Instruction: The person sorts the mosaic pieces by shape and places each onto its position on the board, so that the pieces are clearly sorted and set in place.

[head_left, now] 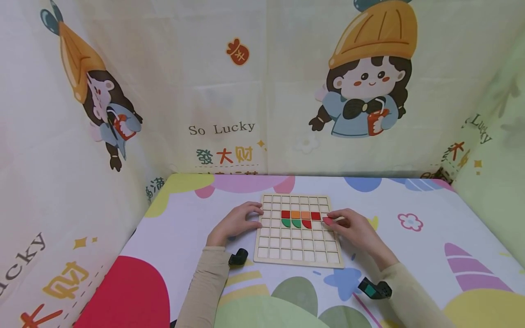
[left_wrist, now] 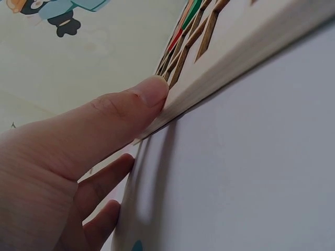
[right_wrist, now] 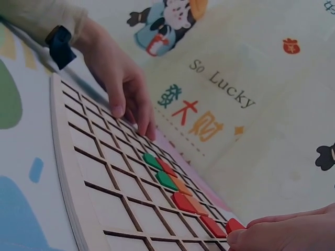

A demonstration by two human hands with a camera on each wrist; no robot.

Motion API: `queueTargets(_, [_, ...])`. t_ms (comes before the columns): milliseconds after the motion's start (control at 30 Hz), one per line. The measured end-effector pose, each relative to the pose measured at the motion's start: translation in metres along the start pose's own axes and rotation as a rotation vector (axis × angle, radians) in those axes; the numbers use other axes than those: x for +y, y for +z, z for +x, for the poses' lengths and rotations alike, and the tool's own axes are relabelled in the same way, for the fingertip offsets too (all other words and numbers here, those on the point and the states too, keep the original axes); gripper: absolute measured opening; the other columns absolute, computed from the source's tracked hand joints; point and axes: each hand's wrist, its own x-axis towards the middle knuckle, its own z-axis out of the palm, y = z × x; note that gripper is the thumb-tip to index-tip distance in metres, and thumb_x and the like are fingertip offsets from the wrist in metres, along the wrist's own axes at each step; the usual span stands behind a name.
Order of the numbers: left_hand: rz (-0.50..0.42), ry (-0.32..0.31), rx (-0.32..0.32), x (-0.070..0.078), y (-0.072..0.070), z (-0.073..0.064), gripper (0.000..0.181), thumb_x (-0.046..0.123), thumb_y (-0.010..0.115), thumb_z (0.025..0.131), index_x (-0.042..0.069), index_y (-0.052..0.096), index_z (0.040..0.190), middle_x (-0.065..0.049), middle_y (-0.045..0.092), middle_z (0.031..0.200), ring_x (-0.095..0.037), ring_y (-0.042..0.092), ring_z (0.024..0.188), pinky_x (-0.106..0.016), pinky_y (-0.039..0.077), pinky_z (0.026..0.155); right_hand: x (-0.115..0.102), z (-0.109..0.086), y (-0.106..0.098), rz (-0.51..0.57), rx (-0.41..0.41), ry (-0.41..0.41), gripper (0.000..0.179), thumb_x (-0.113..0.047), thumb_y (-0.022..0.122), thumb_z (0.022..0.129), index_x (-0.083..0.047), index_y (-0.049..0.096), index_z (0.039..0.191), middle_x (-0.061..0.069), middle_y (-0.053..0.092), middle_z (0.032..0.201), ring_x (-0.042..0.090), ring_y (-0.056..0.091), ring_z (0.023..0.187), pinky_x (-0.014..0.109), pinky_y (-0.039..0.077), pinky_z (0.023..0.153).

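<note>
A light wooden grid board lies flat on the table. In one row sit a red square, two orange squares and another red square. Just below them are two green quarter-round pieces and a red quarter-round piece. My left hand rests at the board's left side, its thumb against the edge in the left wrist view. Between thumb and fingers, my right hand pinches a small red piece over the board's right edge; its full outline is partly hidden.
Beneath the board spreads a tablecloth with colourful printed shapes. Printed curtains enclose the back and both sides. A dark wrist-worn device is by the left cuff, a similar device by the right.
</note>
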Motion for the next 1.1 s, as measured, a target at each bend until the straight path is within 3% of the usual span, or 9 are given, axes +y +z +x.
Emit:
queueTargets(333, [0.006,0.003,-0.003,0.000,0.000,0.001,0.036,0.020,0.076,0.086,0.007,0.067,0.119,-0.006,0.051,0.142,-0.025,0.043,0.135,-0.041,0.034,0.112,-0.005,0.008,0.011,-0.001,-0.040,-0.038,0.032,-0.018,0.073,0.089,-0.008,0.067,0.118,0.009,0.066,0.112,0.021,0.062,0.092,0.036,0.054,0.082])
queueTargets(633, [0.011,0.007,0.001,0.000,0.000,0.000,0.036,0.020,0.075,0.087,0.008,0.067,0.119,-0.005,0.051,0.143,-0.024,0.043,0.135,-0.040,0.034,0.113,-0.008,0.009,0.017,-0.016,-0.055,-0.076,0.026,-0.014,0.075,0.086,-0.009,0.070,0.111,0.006,0.066,0.107,0.016,0.058,0.084,0.034,0.051,0.077])
queueTargets(933, [0.008,0.023,-0.002,0.000,0.000,-0.001,0.037,0.019,0.075,0.086,0.006,0.067,0.120,-0.007,0.051,0.142,-0.025,0.043,0.135,-0.041,0.034,0.113,-0.008,0.012,0.023,-0.077,-0.012,-0.129,0.023,-0.014,0.077,0.084,-0.008,0.072,0.106,0.001,0.058,0.089,0.015,0.049,0.076,0.027,0.043,0.064])
queueTargets(1100, [0.011,0.022,-0.001,-0.001,0.001,-0.001,0.038,0.019,0.076,0.086,0.006,0.066,0.120,-0.007,0.051,0.142,-0.025,0.043,0.135,-0.041,0.034,0.112,-0.009,0.012,0.023,-0.086,-0.010,-0.125,0.022,-0.015,0.077,0.084,-0.007,0.072,0.105,0.002,0.056,0.088,0.016,0.046,0.075,0.027,0.040,0.062])
